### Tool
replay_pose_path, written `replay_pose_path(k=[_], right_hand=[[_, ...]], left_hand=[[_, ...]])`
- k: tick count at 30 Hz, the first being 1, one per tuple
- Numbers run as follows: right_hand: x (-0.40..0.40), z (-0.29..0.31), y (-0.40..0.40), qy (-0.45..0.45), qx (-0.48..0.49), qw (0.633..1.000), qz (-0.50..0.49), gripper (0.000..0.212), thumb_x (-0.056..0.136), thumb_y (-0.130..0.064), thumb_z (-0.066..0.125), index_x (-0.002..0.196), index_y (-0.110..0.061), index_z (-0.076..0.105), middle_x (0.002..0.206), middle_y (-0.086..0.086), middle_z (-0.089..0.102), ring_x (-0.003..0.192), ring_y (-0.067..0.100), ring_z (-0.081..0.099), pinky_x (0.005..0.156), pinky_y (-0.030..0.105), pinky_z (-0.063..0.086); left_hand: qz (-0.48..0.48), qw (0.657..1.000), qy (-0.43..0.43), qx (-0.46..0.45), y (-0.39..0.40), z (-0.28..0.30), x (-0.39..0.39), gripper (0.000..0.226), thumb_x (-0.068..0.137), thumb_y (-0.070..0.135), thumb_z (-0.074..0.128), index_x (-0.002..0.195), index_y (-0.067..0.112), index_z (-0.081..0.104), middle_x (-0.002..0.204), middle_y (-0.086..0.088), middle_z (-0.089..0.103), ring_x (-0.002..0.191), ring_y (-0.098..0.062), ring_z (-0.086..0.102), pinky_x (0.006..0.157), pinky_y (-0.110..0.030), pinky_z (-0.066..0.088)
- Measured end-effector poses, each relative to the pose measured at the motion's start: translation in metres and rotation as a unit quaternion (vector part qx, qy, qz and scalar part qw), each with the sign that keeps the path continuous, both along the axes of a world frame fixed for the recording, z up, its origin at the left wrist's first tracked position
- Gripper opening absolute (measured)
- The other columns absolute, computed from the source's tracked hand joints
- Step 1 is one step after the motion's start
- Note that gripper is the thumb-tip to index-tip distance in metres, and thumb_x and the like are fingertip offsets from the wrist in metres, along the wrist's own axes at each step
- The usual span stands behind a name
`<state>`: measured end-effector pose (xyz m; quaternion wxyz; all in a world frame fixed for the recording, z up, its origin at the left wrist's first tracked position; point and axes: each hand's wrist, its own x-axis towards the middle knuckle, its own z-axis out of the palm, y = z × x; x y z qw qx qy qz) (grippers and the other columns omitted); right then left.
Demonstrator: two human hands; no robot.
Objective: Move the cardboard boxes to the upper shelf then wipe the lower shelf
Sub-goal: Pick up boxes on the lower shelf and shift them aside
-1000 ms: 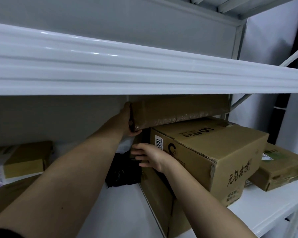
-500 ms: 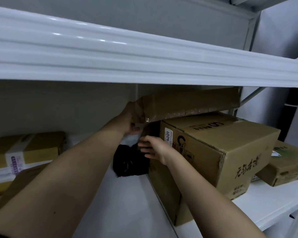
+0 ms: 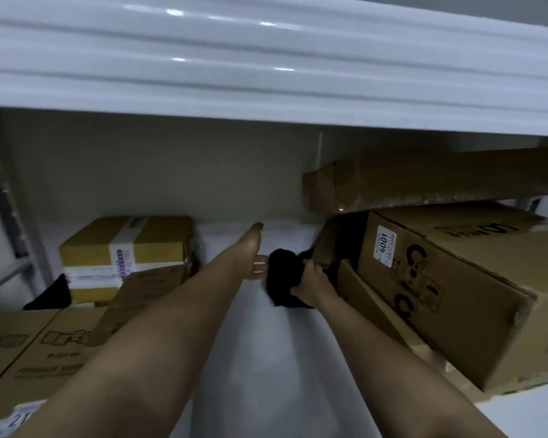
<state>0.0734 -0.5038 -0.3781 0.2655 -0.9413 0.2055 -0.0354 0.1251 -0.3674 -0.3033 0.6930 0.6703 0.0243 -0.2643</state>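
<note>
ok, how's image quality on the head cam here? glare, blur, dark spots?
Head view: bright glare streaks on the glossy white upper shelf edge; dim under it, so the crumpled black cloth gripped by the right hand shows no detail; left hand looks soft and smeared; wide-angle bowing curves the shelf edge; label on the big brown cardboard box is readable.

Left hand (image 3: pixel 256 248) left the long box (image 3: pixel 431 181); right hand (image 3: pixel 312 281) now grips the black cloth (image 3: pixel 283 279).

The left hand (image 3: pixel 257 262) was blurred and mostly hidden behind its own forearm. The black cloth (image 3: pixel 283 281) covered the right hand's (image 3: pixel 312 281) fingertips. The long flat box (image 3: pixel 431 181) ran off the right edge.
</note>
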Motion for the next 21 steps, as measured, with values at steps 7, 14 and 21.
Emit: replay_pose_path(k=[7,14,21], right_hand=[[0.037,-0.024,0.007,0.109,-0.23,0.967,0.029,0.098,0.086,-0.04,0.064,0.153,-0.018,-0.004,0.16,0.011,0.002,0.147,0.032,0.004,0.117,0.043,0.016],[0.046,-0.047,0.001,0.105,-0.23,0.967,0.018,0.099,0.083,-0.061,0.058,0.152,-0.029,-0.006,0.158,0.02,0.002,0.141,0.038,0.022,0.111,0.042,0.026],[0.054,-0.047,-0.002,0.078,-0.203,0.976,0.017,0.085,0.087,-0.06,0.051,0.152,-0.033,0.004,0.147,0.02,0.034,0.132,0.037,0.036,0.106,0.04,0.031]], left_hand=[[-0.005,0.999,0.028,0.023,0.002,-0.023,0.005,0.066,0.091,0.057,0.044,0.137,0.01,0.042,0.119,-0.014,0.055,0.094,-0.027,0.054,0.08,-0.038,0.046],[-0.029,0.997,0.003,0.066,0.005,-0.03,0.01,0.068,0.089,0.06,0.044,0.138,0.013,0.043,0.094,-0.006,0.06,0.081,-0.02,0.059,0.073,-0.035,0.049],[-0.046,0.996,0.005,0.076,0.005,-0.032,0.015,0.068,0.09,0.059,0.044,0.14,0.013,0.042,0.108,-0.008,0.058,0.096,-0.024,0.058,0.083,-0.037,0.048]])
